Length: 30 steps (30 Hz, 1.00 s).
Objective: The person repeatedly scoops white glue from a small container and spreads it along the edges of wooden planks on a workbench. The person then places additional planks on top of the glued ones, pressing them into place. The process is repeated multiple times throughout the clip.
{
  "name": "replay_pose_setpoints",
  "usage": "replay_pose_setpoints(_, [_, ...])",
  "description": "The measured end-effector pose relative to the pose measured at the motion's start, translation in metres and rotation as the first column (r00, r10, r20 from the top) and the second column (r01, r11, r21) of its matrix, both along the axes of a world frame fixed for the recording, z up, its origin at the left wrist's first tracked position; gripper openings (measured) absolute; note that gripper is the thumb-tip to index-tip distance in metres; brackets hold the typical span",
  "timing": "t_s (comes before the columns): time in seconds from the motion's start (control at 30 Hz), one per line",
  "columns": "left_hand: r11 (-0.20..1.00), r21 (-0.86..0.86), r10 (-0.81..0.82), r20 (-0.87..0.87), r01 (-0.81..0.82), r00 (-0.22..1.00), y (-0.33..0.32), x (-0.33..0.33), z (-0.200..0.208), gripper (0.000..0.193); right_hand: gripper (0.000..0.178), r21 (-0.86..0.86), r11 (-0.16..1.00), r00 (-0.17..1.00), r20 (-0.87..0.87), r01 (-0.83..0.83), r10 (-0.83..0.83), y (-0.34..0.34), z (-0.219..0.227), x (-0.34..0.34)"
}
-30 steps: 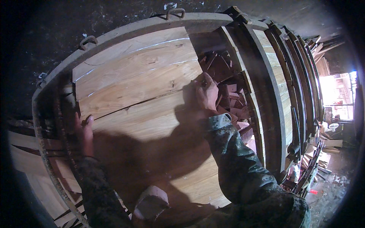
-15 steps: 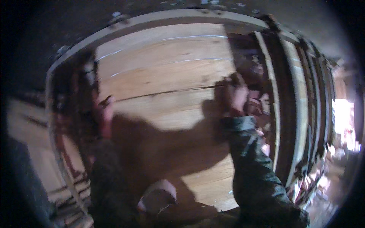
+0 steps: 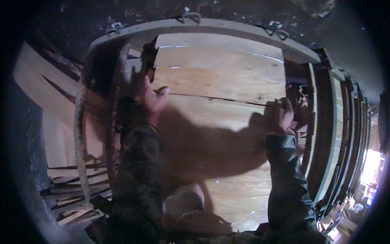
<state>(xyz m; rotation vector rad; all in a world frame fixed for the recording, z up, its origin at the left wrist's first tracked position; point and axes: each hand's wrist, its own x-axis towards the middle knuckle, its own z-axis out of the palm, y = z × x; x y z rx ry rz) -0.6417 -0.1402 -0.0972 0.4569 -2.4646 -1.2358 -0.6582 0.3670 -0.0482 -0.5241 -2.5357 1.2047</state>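
Pale wooden boards (image 3: 219, 77) lie edge to edge before me, with thin gaps between them. My left hand (image 3: 153, 101) is at their left ends, beside the dark gap across the middle. Its thumb reaches over the wood and a finger stretches up along the edge; the other fingers are in shadow. At the right ends, my right hand (image 3: 281, 116) is closed over the edge of a board by the same gap, its fingers curled and partly hidden. Shadows of my arms and head cover much of the nearer boards.
A wooden frame bar (image 3: 227, 25) with bent metal loops runs along the far side. Rusty uprights (image 3: 80, 138) and a curved sheet of wood (image 3: 55, 118) stand at left, above loose wood strips (image 3: 77, 217). Several upright slatted frames (image 3: 337, 105) line the right, near scattered scraps.
The whole view has shifted, so the boards and both hands now appear farther right. Both hands stay at the board ends. The left hand's spread thumb and finger show more clearly.
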Motion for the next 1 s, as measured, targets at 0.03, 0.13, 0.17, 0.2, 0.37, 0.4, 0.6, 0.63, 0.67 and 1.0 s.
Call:
replay_pose_setpoints(0.03, [0.999, 0.034, -0.030, 0.051, 0.028, 0.998, -0.003, -0.001, -0.004, 0.103, 0.030, -0.087, 0.994, 0.997, -0.010, -0.073, 0.072, 0.006, -0.005, 0.003])
replay_pose_setpoints(0.13, [0.921, 0.389, -0.036, 0.074, 0.004, 0.997, -0.024, 0.005, -0.010, 0.097, 0.016, -0.485, 0.810, 0.932, -0.301, -0.330, 0.200, 0.034, -0.024, 0.008])
replay_pose_setpoints(0.17, [0.964, 0.264, -0.018, 0.135, -0.018, 0.991, -0.032, 0.010, -0.009, 0.095, 0.017, -0.453, 0.849, 0.956, -0.227, -0.271, 0.184, 0.051, -0.027, 0.015])
replay_pose_setpoints(0.2, [0.998, -0.009, 0.064, 0.253, -0.064, 0.965, -0.038, 0.017, -0.009, 0.092, 0.019, -0.383, 0.880, 0.956, -0.194, -0.282, 0.222, 0.065, -0.031, 0.022])
replay_pose_setpoints(0.37, [0.926, 0.371, -0.050, 0.313, -0.074, 0.949, -0.045, 0.040, -0.001, 0.084, 0.047, -0.093, 0.911, 0.914, -0.099, -0.402, 0.393, 0.083, -0.052, 0.067])
replay_pose_setpoints(0.4, [0.898, 0.431, -0.037, 0.275, -0.089, 0.961, -0.042, 0.041, 0.004, 0.083, 0.049, -0.054, 0.935, 0.933, -0.108, -0.350, 0.343, 0.081, -0.046, 0.069])
replay_pose_setpoints(0.6, [0.890, 0.455, -0.055, 0.057, 0.023, 0.997, -0.029, 0.055, 0.078, 0.083, 0.015, -0.432, 0.865, 0.953, -0.263, -0.254, 0.149, 0.044, 0.033, 0.076])
replay_pose_setpoints(0.63, [0.870, 0.490, -0.053, -0.012, 0.053, 0.998, -0.027, 0.063, 0.095, 0.083, 0.017, -0.443, 0.887, 0.984, -0.167, -0.130, 0.061, 0.043, 0.044, 0.082])
replay_pose_setpoints(0.67, [0.873, 0.484, -0.064, -0.004, 0.058, 0.998, -0.025, 0.075, 0.111, 0.084, 0.020, -0.421, 0.904, 0.991, -0.133, -0.078, 0.024, 0.044, 0.052, 0.089])
replay_pose_setpoints(1.0, [0.984, -0.007, -0.166, 0.328, 0.178, 0.930, -0.028, 0.241, 0.126, 0.050, 0.037, -0.593, 0.759, 0.963, -0.175, -0.269, 0.204, 0.088, 0.009, 0.236])
